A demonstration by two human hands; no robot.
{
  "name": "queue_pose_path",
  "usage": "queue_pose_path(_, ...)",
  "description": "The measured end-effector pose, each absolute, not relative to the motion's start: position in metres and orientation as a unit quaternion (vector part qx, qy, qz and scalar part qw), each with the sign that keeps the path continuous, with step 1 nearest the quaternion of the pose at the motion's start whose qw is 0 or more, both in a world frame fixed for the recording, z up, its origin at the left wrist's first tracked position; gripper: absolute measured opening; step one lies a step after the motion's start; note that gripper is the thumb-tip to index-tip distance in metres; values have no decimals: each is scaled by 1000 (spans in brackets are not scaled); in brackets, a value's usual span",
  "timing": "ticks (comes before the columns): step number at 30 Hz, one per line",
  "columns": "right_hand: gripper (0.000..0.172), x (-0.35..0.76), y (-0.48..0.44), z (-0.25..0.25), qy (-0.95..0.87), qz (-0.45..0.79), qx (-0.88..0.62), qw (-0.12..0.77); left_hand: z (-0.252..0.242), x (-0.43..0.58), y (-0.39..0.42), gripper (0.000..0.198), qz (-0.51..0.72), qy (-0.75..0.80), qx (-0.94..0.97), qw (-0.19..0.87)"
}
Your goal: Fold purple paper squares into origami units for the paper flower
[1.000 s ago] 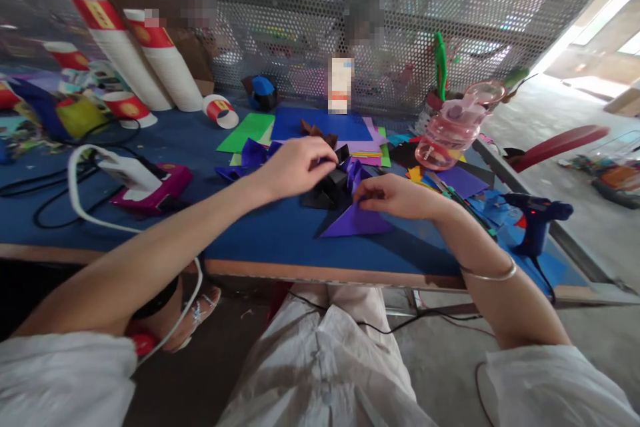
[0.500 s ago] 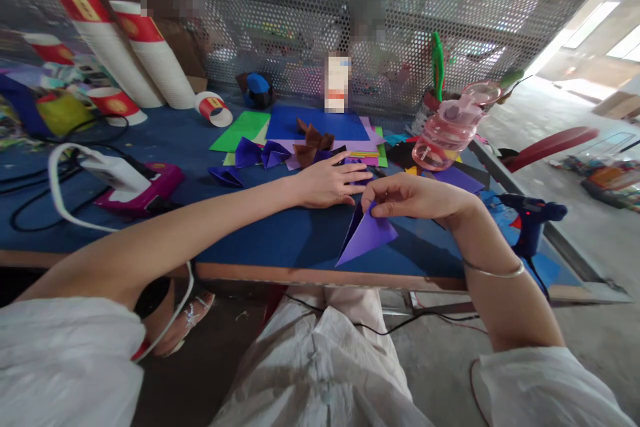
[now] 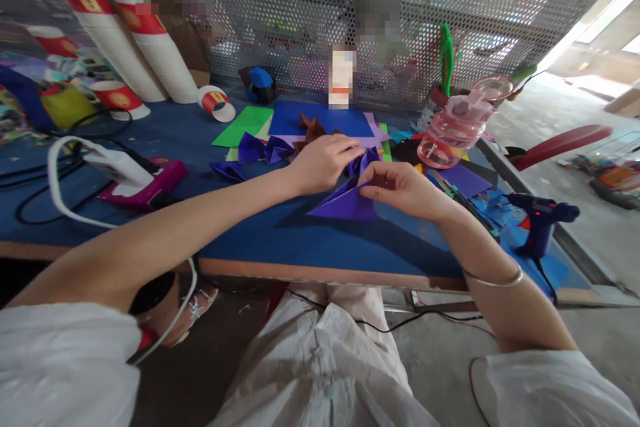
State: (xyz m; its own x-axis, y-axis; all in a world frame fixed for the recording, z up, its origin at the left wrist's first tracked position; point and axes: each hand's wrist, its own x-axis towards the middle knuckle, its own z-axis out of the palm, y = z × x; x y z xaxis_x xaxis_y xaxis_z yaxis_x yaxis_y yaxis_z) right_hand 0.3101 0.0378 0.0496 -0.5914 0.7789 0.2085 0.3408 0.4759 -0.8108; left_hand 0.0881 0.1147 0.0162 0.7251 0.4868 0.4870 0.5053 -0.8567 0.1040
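Note:
A folded purple paper [image 3: 345, 205] is held just above the blue tabletop, its pointed end toward the left. My right hand [image 3: 400, 188] pinches its right side between thumb and fingers. My left hand [image 3: 323, 163] closes at the paper's upper part, fingers bent together; the fingertips are partly hidden. Beyond my left wrist lie small folded purple pieces [image 3: 251, 148] and brown folded paper [image 3: 313, 128]. Behind them is a stack of coloured sheets with a blue sheet [image 3: 320, 119] on top.
A pink bottle [image 3: 447, 140] and a dark blue glue gun [image 3: 541, 217] stand at the right. On the left are stacked paper cups [image 3: 167, 57] and a magenta power strip [image 3: 150, 187] with cables. A perforated metal screen [image 3: 290, 13] rises behind the table.
My left hand has gone from spread fingers to bent, closed ones at the paper. The purple paper has turned and risen away from the table's front edge, with my right hand still pinching it.

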Motion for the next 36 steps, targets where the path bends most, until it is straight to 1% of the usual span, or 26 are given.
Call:
queue_pose_path(3, 10, 301, 28, 38, -824, 261, -362, 348, 27, 65, 90, 40, -313, -315, -896, -23)
queue_pose_path(4, 7, 298, 24, 33, -837, 227, -363, 341, 30, 58, 82, 36, -322, -323, -889, -44)
queue_pose_path(6, 11, 295, 17, 21, -875, 124, -333, 328, 34, 48, 68, 32, -333, -330, -879, -86)
queue_pose_path(8, 20, 294, 14, 10, -918, 6, -256, 304, 36, 44, 56, 36, -335, -325, -876, -122)
queue_pose_path(11, 25, 296, 13, -1, -936, -35, -216, 276, 31, 47, 47, 59, -309, -311, -874, -210)
queue_pose_path(12, 25, 297, 13, -3, -938, -37, -211, 273, 28, 49, 47, 62, -297, -312, -871, -237)
queue_pose_path(13, 24, 298, 13, -4, -939, -41, -205, 273, 24, 51, 47, 59, -287, -315, -867, -258)
queue_pose_path(16, 17, 301, 11, -3, -939, -48, -184, 287, 12, 53, 53, 36, -284, -331, -851, -294)
queue_pose_path(17, 16, 302, 10, -2, -938, -49, -179, 294, 8, 52, 55, 32, -290, -336, -844, -302)
queue_pose_path(19, 16, 302, 6, -2, -935, -49, -182, 300, 2, 48, 59, 31, -301, -352, -827, -317)
queue_pose_path(21, 19, 302, 2, -3, -936, -51, -187, 295, -2, 44, 59, 38, -308, -367, -814, -330)
queue_pose_path(24, 23, 301, -1, -4, -940, -48, -192, 279, -1, 39, 54, 49, -300, -394, -805, -326)
queue_pose_path(29, 21, 301, -2, -3, -938, -27, -204, 277, 5, 37, 47, 46, -274, -424, -823, -260)
queue_pose_path(33, 21, 302, -2, -2, -936, -16, -216, 277, 1, 36, 48, 50, -262, -453, -831, -188)
queue_pose_path(36, 22, 303, -2, -1, -934, -16, -221, 278, -1, 33, 50, 51, -285, -409, -858, -127)
